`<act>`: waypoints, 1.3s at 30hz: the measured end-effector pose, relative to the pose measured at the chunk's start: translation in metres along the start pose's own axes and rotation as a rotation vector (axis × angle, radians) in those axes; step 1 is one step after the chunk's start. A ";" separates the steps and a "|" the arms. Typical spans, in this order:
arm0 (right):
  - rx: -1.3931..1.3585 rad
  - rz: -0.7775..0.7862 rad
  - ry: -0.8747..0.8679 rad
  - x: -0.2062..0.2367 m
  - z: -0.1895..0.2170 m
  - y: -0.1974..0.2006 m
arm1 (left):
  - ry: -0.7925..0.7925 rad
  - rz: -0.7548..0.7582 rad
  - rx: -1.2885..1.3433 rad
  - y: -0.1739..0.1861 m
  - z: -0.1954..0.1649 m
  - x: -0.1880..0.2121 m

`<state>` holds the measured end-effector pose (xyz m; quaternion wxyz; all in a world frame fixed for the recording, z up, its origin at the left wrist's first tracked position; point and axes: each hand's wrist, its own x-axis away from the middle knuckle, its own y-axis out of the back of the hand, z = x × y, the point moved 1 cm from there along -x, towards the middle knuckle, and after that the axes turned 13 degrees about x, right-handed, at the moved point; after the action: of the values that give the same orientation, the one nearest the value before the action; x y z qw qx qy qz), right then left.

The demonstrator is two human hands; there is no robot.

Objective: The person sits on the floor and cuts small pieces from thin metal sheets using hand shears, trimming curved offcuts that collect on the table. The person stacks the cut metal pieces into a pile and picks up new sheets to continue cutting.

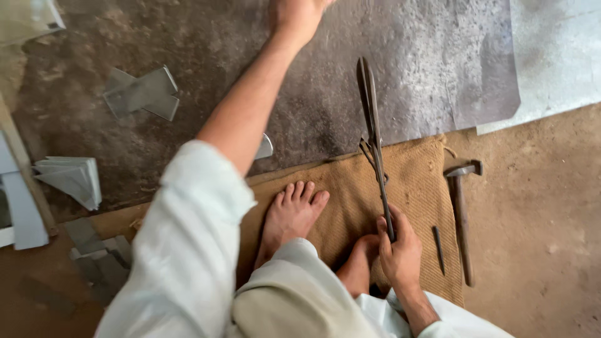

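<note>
My right hand (pixel 399 250) grips the handle of long metal shears (pixel 373 134), whose blades point away from me over a large dark metal sheet (pixel 432 69). My left hand (pixel 294 17) reaches far forward across that sheet at the top edge of the view; its fingers are cut off, so what it holds or touches cannot be seen. I sit on a burlap mat (pixel 413 188) with my bare feet (pixel 289 216) on it.
A hammer (pixel 461 213) and a small chisel (pixel 439 249) lie at the mat's right side. Cut metal pieces (pixel 143 94) and a folded stack (pixel 72 178) lie to the left. A lighter metal sheet (pixel 557 56) sits at top right. Dirt floor surrounds everything.
</note>
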<state>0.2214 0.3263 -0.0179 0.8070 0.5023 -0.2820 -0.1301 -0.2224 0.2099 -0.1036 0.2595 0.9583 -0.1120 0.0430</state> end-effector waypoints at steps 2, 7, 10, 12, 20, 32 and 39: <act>-0.008 -0.012 -0.014 0.002 -0.002 0.002 | -0.530 -0.030 0.165 0.042 0.008 0.042; -0.022 -0.007 0.046 0.010 -0.007 0.003 | 0.184 0.431 0.096 0.119 0.056 0.195; -0.020 0.004 0.071 0.013 -0.011 -0.001 | -0.364 0.213 -0.139 0.131 0.064 0.254; 0.025 -0.010 0.077 0.014 -0.014 -0.005 | -0.429 0.144 -0.378 0.133 0.070 0.273; 0.050 -0.037 0.090 0.010 -0.032 -0.022 | -0.258 0.141 -0.357 0.131 0.089 0.265; -0.215 -0.214 0.395 -0.001 0.033 -0.003 | 0.057 -0.108 -0.635 0.262 0.167 0.145; -1.225 0.545 -0.154 -0.014 0.153 0.042 | 0.242 0.221 -0.537 0.271 0.144 0.121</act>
<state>0.1176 0.2399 0.0661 0.9277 -0.1459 -0.3306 -0.0937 -0.1654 -0.1140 -0.0781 0.5085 0.8253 -0.1912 0.1538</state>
